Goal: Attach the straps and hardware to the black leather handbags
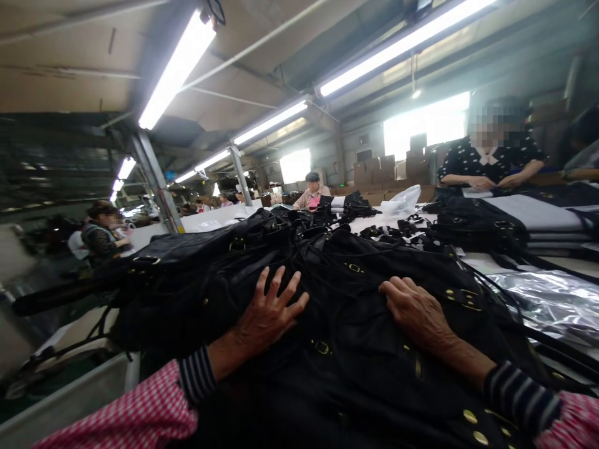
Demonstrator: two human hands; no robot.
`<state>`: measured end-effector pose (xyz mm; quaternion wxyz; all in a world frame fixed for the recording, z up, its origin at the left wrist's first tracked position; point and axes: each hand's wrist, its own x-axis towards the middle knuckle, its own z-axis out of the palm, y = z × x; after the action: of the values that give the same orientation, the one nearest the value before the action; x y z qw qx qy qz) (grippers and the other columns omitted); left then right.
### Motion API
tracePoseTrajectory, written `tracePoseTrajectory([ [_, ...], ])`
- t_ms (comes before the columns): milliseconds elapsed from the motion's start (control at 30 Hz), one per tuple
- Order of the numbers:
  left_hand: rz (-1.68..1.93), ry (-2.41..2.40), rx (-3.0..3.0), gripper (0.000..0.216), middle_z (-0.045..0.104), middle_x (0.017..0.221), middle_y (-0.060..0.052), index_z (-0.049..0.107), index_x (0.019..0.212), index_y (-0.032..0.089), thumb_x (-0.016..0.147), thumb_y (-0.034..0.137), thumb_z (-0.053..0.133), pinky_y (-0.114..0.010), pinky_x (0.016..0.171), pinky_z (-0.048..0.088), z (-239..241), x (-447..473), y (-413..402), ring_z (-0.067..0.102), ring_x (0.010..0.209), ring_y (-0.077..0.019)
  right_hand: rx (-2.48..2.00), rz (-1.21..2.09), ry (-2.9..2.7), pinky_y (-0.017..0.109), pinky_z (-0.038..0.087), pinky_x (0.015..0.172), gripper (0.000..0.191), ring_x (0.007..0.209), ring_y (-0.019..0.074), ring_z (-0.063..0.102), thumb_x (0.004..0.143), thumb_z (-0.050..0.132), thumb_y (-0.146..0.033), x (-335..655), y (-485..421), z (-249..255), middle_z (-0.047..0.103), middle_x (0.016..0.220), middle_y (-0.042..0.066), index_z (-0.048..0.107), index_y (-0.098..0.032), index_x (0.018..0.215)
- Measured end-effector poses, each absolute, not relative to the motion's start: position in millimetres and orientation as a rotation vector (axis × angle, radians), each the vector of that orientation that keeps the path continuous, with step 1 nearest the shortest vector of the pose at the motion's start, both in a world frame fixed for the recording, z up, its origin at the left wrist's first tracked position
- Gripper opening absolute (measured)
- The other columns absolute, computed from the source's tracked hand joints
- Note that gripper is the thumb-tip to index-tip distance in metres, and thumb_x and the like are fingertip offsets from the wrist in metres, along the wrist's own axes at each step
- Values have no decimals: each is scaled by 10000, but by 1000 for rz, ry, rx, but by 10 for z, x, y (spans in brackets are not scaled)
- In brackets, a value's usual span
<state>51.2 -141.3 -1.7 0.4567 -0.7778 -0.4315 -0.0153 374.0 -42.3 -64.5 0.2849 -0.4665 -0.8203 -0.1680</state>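
Note:
A big heap of black garments (346, 293) with gold buckles, snaps and thin cords fills the table in front of me. My left hand (269, 312) lies flat on the heap with its fingers spread, holding nothing. My right hand (416, 312) rests palm down on the black cloth to the right, fingers curled over the fabric beside a gold buckle (461, 298). Both arms wear red-and-white checked sleeves with striped cuffs.
A person in a dotted black top (491, 159) works at the far right behind stacked grey and black cloth (538, 218). Clear plastic wrap (552, 299) lies at right. Other people (311, 190) sit further back, one at left (103, 234). Cardboard boxes (374, 168) line the back wall.

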Motion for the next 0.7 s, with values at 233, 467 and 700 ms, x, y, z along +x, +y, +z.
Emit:
tracePoseTrajectory([
  [233, -17, -832, -1792, 382, 553, 1441, -78, 553, 1334, 297, 959, 236, 595, -531, 1044, 450, -116, 232, -1331, 585, 1225, -345, -1079, -508, -2184, 368, 432, 730, 226, 854, 237, 563, 957, 415, -159, 3835, -284, -794, 592, 880, 53, 635, -207, 979],
  [467, -72, -728, -1827, 350, 573, 1421, -85, 584, 1271, 277, 924, 273, 631, -494, 1027, 425, -252, -253, -1165, 549, 1260, -348, -1076, -479, -2210, 394, 458, 739, 258, 878, 253, 576, 972, 381, -198, 3870, -298, -803, 606, 912, 67, 630, -210, 1040],
  [700, -80, -723, -1924, 302, 589, 1410, -86, 603, 1217, 266, 927, 350, 611, -561, 1001, 365, -311, -537, -847, 531, 1236, -365, -1040, -455, -2203, 419, 464, 749, 274, 867, 261, 566, 962, 370, -227, 3879, -307, -813, 608, 915, 72, 619, -207, 1074],
])
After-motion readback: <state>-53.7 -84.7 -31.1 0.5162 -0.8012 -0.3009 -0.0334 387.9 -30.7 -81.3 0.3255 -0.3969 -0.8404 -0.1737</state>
